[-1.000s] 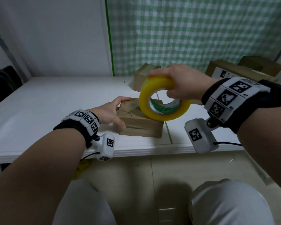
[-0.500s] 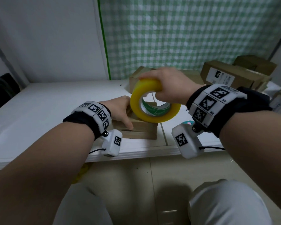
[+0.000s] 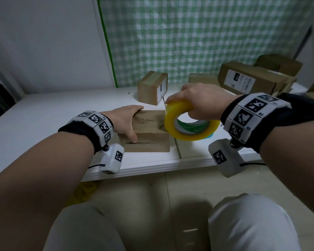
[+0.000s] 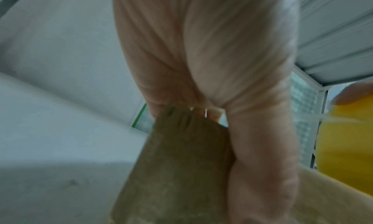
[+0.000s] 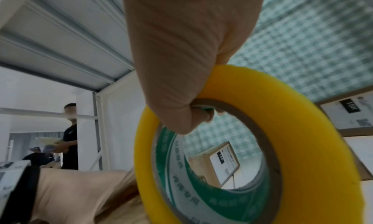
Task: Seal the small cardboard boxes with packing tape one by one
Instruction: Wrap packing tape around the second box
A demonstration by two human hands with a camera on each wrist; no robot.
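The small flat brown cardboard box (image 3: 149, 130) is lying near the front edge of the white tabletop (image 3: 43, 122). Its top flaps are folded shut, so what is inside cannot be seen. The box is held down by the left hand (image 3: 124, 120), with the fingers laid flat over the top at the left end and the thumb pressed on the front side. In the left wrist view the box is seen tucked between the thumb and the fingers.

Just beside the right end of the box, the big round roll of yellow packing tape (image 3: 189, 122) is held up by the right hand (image 3: 201, 100). The roll is tilted, and its near edge is touching or almost touching the right end of the box; which one cannot be told. The roll is gripped at its top, with the thumb (image 5: 175, 112) hooked inside the green and brown ring in the middle. One roll of tape is seen.

Farther back on the tabletop, four more brown cardboard boxes are seen. One small box with a white label (image 3: 152, 89) is standing behind the held box. A low box (image 3: 201, 79) is partly hidden behind the right hand. A long box with a big white label (image 3: 250, 79) is lying at the right, and another box (image 3: 279, 64) is behind it. All are shut.

A green and white checked cloth (image 3: 198, 37) is hung behind the tabletop.
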